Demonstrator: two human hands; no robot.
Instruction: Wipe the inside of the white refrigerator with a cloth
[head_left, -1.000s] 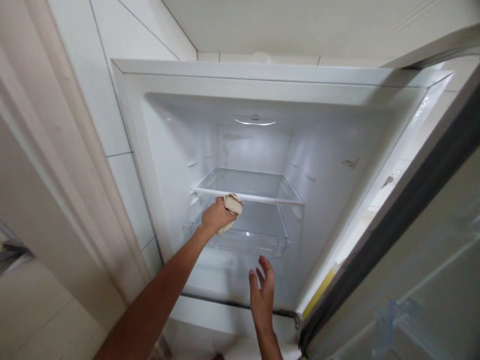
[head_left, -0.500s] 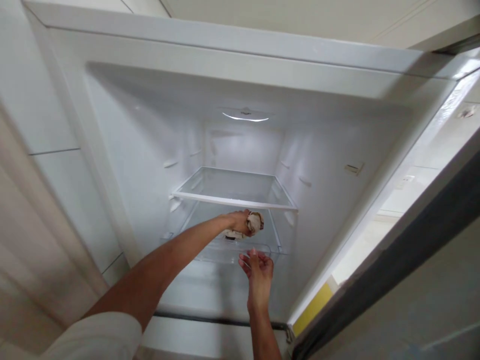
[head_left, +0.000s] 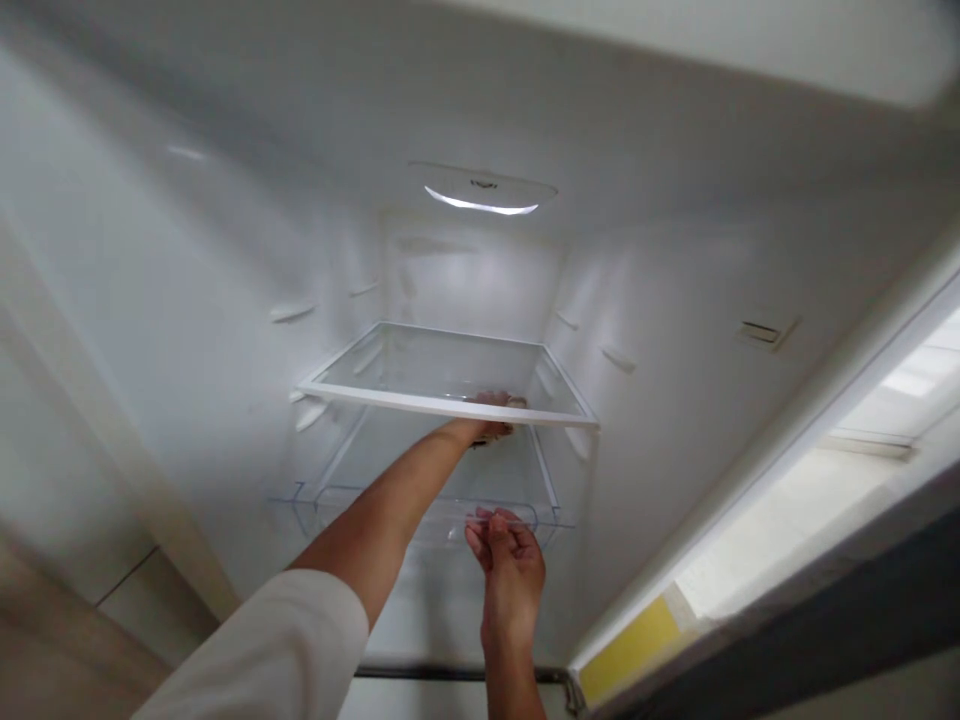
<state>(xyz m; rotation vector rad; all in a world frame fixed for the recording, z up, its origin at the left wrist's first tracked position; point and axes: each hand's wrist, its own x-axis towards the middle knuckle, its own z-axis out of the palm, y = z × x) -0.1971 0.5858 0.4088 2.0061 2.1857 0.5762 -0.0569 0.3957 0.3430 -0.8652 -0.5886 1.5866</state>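
My left hand [head_left: 489, 428] reaches deep into the fridge, under the upper glass shelf [head_left: 450, 368]. It is closed on a crumpled cloth [head_left: 517, 403], pale with brownish edges. The shelf's white front rim crosses in front of this hand, so part of the hand and cloth shows only through the glass. Lower and nearer, my right hand [head_left: 511, 550] has its fingers bent around the front rim of a clear plastic drawer [head_left: 439, 512]. My left forearm passes over that drawer's front.
White fridge walls with shelf ledges [head_left: 292, 313] rise on both sides. A lamp [head_left: 481, 197] glows overhead. The dark-edged open door [head_left: 787, 630] stands at the right, with a yellow patch [head_left: 630, 648] beside the opening.
My view has moved closer into the fridge. My left hand has pushed the cloth farther back beneath the upper shelf. My right hand now takes hold of the drawer's front rim.
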